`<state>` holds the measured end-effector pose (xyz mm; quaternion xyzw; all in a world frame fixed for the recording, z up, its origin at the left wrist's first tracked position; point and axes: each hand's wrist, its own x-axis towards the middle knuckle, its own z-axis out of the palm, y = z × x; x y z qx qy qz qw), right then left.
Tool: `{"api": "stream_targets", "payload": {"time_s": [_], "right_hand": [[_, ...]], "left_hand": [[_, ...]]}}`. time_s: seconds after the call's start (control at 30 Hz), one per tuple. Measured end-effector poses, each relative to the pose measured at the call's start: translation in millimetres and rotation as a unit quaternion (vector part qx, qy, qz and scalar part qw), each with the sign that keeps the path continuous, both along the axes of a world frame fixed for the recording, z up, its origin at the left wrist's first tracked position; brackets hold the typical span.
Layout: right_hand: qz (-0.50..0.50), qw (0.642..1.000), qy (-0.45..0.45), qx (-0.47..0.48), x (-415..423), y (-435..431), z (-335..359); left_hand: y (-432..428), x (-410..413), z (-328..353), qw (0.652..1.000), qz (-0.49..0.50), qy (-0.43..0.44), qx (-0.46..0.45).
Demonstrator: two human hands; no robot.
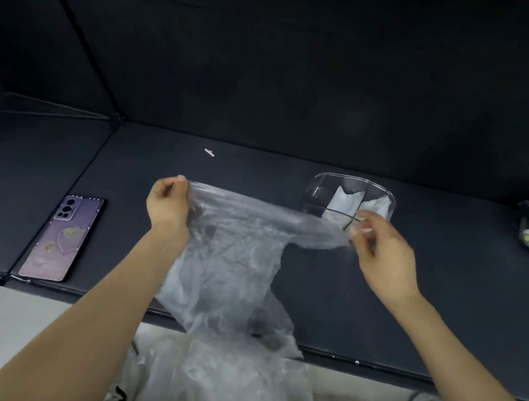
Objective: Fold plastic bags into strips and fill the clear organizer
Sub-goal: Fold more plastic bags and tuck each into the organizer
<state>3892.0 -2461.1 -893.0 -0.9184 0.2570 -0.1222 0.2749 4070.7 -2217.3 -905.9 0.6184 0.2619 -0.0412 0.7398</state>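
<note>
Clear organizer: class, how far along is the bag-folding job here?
Done: two folded white strips sit in the clear organizer. In hand: the left hand and right hand pinch a crumpled clear bag stretched between them, unfolded. Left: folding it, plus more clear plastic heaped near the lap.

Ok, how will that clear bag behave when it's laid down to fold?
Probably very floppy: the bag sags in crumpled folds below the left hand and right hand pinching its top edge. Likely very light, since fingertip pinches hold it up. It looks thin and see-through, so it may tear if tugged hard.
</note>
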Motion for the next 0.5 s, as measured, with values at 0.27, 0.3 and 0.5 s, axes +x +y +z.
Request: {"api": "stream_targets", "payload": {"time_s": [0.27,0.3,0.5], "right_hand": [[0.274,0.935,0.174,0.145,-31.8,37.7,-21.4],[0.278,0.934,0.191,0.118,-35.0,39.0,-33.1],[0.112,0.97,0.115,0.185,-35.1,54.1,-59.3]], "left_hand": [[4.8,32.9,-9.8,0.974,-0.097,0.179,-0.102],[9.1,27.0,-7.3,0.974,-0.124,0.169,-0.085],[57.4,-42.7,-30.3,0.95,-0.187,0.161,0.193]]}}
